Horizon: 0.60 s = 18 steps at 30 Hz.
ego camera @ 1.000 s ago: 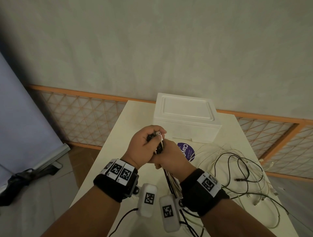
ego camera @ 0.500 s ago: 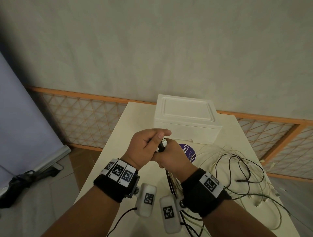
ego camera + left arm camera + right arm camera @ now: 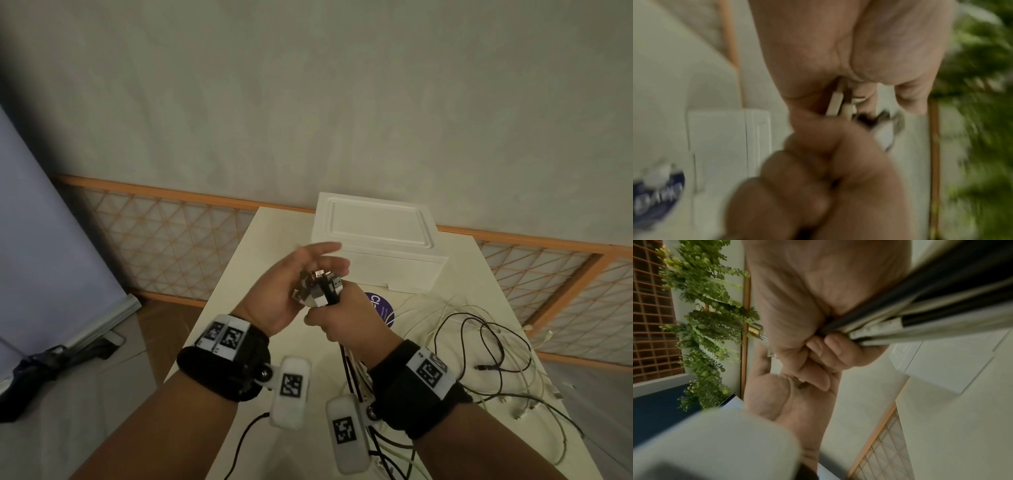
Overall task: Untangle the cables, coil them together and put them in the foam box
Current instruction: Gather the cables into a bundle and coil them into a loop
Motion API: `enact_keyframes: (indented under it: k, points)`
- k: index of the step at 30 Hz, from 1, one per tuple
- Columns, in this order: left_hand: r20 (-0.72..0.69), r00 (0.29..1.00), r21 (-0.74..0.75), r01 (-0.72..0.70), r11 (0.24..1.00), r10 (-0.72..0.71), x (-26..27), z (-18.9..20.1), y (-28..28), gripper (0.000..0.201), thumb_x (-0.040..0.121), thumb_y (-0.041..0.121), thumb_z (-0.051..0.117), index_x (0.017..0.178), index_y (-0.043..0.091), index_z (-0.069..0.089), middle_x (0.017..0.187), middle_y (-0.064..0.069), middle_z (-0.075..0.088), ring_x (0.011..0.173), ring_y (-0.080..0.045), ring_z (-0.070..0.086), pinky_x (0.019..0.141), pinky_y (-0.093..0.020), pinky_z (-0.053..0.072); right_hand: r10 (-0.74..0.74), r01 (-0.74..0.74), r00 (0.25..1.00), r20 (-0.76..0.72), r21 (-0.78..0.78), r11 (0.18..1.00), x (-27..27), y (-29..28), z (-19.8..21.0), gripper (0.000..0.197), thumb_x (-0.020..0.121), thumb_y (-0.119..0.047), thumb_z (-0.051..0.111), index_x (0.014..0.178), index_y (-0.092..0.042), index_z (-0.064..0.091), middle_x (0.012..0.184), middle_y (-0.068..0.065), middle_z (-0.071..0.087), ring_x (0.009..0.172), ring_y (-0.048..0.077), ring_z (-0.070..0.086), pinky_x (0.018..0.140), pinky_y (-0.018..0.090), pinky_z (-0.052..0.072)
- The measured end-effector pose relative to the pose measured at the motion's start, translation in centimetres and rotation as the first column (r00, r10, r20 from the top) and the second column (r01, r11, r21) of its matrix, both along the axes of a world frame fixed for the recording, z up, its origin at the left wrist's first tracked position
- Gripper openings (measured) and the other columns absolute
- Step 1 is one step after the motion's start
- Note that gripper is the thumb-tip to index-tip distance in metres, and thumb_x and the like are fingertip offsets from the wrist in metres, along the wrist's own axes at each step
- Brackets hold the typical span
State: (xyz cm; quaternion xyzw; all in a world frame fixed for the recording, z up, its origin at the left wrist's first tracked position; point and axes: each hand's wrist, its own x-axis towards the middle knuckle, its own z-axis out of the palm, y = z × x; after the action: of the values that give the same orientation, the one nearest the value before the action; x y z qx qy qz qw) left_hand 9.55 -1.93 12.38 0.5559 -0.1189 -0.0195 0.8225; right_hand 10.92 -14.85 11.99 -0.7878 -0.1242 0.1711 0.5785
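My right hand (image 3: 342,318) is fisted round a bundle of black and white cables just below their plug ends (image 3: 318,287), which stick up above the fist. In the right wrist view the gripped cables (image 3: 920,313) run out to the upper right. My left hand (image 3: 301,270) is open beside the plugs, fingers stretched toward the box, palm facing them. The loose lengths of cable (image 3: 486,346) lie tangled on the table to the right. The white foam box (image 3: 376,240) stands behind the hands with its lid on.
The cream table (image 3: 239,274) is narrow, with floor dropping off at its left edge. A round purple sticker (image 3: 385,308) lies in front of the box. An orange lattice fence (image 3: 164,246) runs behind, and a dark object (image 3: 34,370) lies on the floor at left.
My left hand has let go of the plug ends and spread its fingers. The right hand keeps its grip on the bundle in the same place.
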Motion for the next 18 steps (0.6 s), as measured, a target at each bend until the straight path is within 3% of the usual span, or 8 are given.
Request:
enact_keyframes:
  k: [2, 3, 6, 7, 9, 12, 15, 18]
  points:
    - [-0.144, 0.988, -0.198, 0.03, 0.98, -0.059, 0.1, 1.0, 0.3, 0.069, 0.088, 0.064, 0.033, 0.124, 0.013, 0.061, 0.126, -0.014, 0.063, 0.121, -0.03, 0.057, 0.099, -0.042, 0.047, 0.024, -0.024, 1.0, -0.019, 0.007, 1.0, 0.1, -0.1, 0.1, 0.011, 0.069, 0.003, 0.064, 0.078, 0.005, 0.058, 0.045, -0.004, 0.04, 0.042, 0.014, 0.034, 0.046, 0.024, 0.029]
    - [-0.192, 0.98, -0.163, 0.011, 0.987, -0.043, 0.2, 1.2, 0.1, 0.067, 0.092, 0.059, 0.028, 0.125, 0.01, 0.06, 0.128, -0.013, 0.062, 0.122, -0.028, 0.057, 0.101, -0.041, 0.045, 0.032, -0.033, 0.999, -0.013, -0.008, 0.999, 0.1, -0.1, 0.1, 0.013, 0.069, 0.003, 0.065, 0.08, 0.006, 0.058, 0.045, -0.004, 0.04, 0.042, 0.014, 0.035, 0.046, 0.025, 0.029]
    - [-0.178, 0.975, 0.298, -0.074, 0.952, 0.131, -0.1, 1.7, -1.1, 0.04, 0.101, 0.037, 0.036, 0.116, 0.018, 0.068, 0.122, 0.004, 0.067, 0.119, -0.009, 0.058, 0.1, -0.034, 0.045, 0.052, -0.048, 0.997, 0.053, -0.081, 0.996, -0.1, 0.1, 0.1, 0.015, 0.068, 0.001, 0.068, 0.081, -0.001, 0.061, 0.052, -0.003, 0.052, 0.042, 0.009, 0.045, 0.048, 0.024, 0.036]
    - [-0.158, 0.973, 0.394, -0.096, 0.914, 0.17, -0.2, 1.7, -1.3, 0.035, 0.101, 0.033, 0.04, 0.112, 0.021, 0.07, 0.119, 0.009, 0.068, 0.118, -0.004, 0.057, 0.097, -0.03, 0.045, 0.056, -0.049, 0.996, 0.073, -0.088, 0.995, -0.2, 0.1, 0.2, 0.014, 0.069, 0.001, 0.068, 0.08, -0.004, 0.061, 0.058, 0.0, 0.058, 0.042, 0.006, 0.049, 0.047, 0.022, 0.039]
    - [-0.159, 0.96, 0.431, -0.141, 0.891, 0.229, -0.2, 1.7, -1.4, 0.033, 0.1, 0.032, 0.042, 0.108, 0.022, 0.072, 0.118, 0.012, 0.067, 0.114, -0.001, 0.057, 0.094, -0.024, 0.045, 0.05, -0.041, 0.993, 0.109, -0.079, 0.996, -0.4, 0.1, 0.4, 0.016, 0.071, 0.001, 0.068, 0.079, -0.011, 0.06, 0.071, 0.004, 0.067, 0.042, 0.003, 0.054, 0.044, 0.018, 0.043]
    - [-0.173, 0.941, 0.399, -0.202, 0.895, 0.29, 0.1, 1.8, -1.4, 0.033, 0.101, 0.03, 0.041, 0.108, 0.022, 0.072, 0.118, 0.006, 0.067, 0.108, -0.001, 0.06, 0.092, -0.021, 0.046, 0.007, -0.006, 0.991, 0.136, -0.009, 1.0, -0.5, 0.2, 0.4, 0.02, 0.073, -0.001, 0.069, 0.081, -0.017, 0.06, 0.075, 0.006, 0.069, 0.047, 0.007, 0.06, 0.046, 0.018, 0.046]
    - [-0.245, 0.923, 0.147, -0.266, 0.953, 0.296, 0.1, 1.9, -1.6, 0.028, 0.101, 0.019, 0.042, 0.116, 0.015, 0.065, 0.115, -0.007, 0.07, 0.103, -0.012, 0.067, 0.081, -0.024, 0.054, -0.076, 0.061, 0.987, 0.145, 0.102, 0.993, -0.6, 0.2, 0.2, 0.018, 0.075, -0.003, 0.071, 0.09, -0.01, 0.063, 0.078, 0.01, 0.069, 0.053, 0.012, 0.061, 0.048, 0.019, 0.048]
    - [-0.298, 0.914, -0.04, -0.3, 0.953, 0.275, 0.2, 1.9, -1.1, 0.027, 0.098, 0.01, 0.042, 0.119, 0.014, 0.059, 0.11, -0.011, 0.071, 0.099, -0.02, 0.069, 0.084, -0.035, 0.054, -0.127, 0.101, 0.982, 0.137, 0.185, 0.977, -0.5, 0.0, 0.3, 0.023, 0.075, -0.005, 0.075, 0.094, -0.013, 0.065, 0.079, 0.005, 0.07, 0.055, 0.012, 0.063, 0.049, 0.02, 0.049]
